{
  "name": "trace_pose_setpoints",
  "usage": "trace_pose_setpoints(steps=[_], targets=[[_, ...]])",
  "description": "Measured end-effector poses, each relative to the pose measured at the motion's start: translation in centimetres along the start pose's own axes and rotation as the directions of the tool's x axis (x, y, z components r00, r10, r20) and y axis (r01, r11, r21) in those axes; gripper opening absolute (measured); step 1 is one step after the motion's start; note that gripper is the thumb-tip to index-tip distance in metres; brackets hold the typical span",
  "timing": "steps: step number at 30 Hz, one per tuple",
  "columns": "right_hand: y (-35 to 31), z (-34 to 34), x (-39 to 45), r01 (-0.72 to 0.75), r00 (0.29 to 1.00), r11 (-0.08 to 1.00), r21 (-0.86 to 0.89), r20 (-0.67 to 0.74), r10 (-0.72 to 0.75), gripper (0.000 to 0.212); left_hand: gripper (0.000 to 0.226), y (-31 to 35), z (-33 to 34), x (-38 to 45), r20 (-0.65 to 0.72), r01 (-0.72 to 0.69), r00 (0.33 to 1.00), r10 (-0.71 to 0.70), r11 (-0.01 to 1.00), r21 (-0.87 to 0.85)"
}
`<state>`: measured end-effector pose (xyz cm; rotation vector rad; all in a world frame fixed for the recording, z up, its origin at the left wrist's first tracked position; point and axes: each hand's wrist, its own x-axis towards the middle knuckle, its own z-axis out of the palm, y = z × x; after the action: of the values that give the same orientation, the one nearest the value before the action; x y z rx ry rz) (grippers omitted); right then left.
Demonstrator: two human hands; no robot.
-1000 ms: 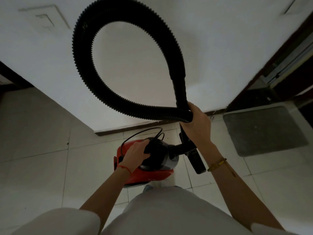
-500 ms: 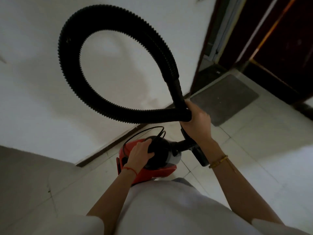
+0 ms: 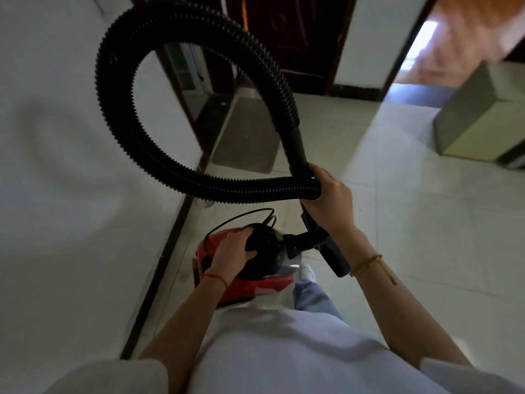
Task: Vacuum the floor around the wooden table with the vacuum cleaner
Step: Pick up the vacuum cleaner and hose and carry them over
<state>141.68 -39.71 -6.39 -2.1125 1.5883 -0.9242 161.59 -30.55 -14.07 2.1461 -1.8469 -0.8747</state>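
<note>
A small red and black vacuum cleaner hangs low in front of me, above the pale tiled floor. My left hand grips the black handle on its top. The ribbed black hose rises in one big loop. My right hand holds both the hose's crossing part and its rigid black tube together, just above the cleaner. A thin black cord curls over the body. No wooden table is in view.
A white wall with a dark skirting board runs along my left. A grey mat lies ahead before a dark door. At the right stands a pale box-shaped piece of furniture, beside an open doorway.
The view has swung right: the wall slid to the left, and the mat, dark door and lit doorway came into sight ahead. Both hands keep the same hold.
</note>
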Motion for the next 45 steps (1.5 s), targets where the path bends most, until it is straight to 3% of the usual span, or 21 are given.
trace_pose_setpoints(steps=[4, 8, 17, 31, 45], targets=[[4.0, -3.9, -1.8, -0.096, 0.987, 0.995, -0.039, -0.130, 0.090, 0.046, 0.055, 4.2, 1.9, 2.1, 0.098, -0.128, 0.988, 0.122, 0.990, 0.051], [8.4, -8.4, -3.5, -0.195, 0.958, 0.979, -0.057, -0.223, 0.178, 0.044, 0.038, 9.9, 4.2, 4.1, 0.176, -0.242, 0.958, 0.228, 0.968, 0.066], [20.4, -20.2, -6.9, -0.395, 0.860, 0.913, -0.097, -0.388, 0.331, 0.044, 0.026, 25.4, 11.8, 8.3, 0.309, -0.481, 0.852, 0.422, 0.865, 0.142], [37.5, -36.7, -10.8, -0.602, 0.644, 0.795, -0.079, -0.637, 0.424, 0.032, 0.050, 48.8, 24.6, 14.3, 0.463, -0.718, 0.643, 0.610, 0.691, 0.086], [54.7, -50.5, -12.1, -0.802, 0.358, 0.596, 0.032, -0.774, 0.523, 0.035, 0.023, 72.5, 38.5, 21.8, 0.585, -0.923, 0.301, 0.753, 0.383, -0.018]])
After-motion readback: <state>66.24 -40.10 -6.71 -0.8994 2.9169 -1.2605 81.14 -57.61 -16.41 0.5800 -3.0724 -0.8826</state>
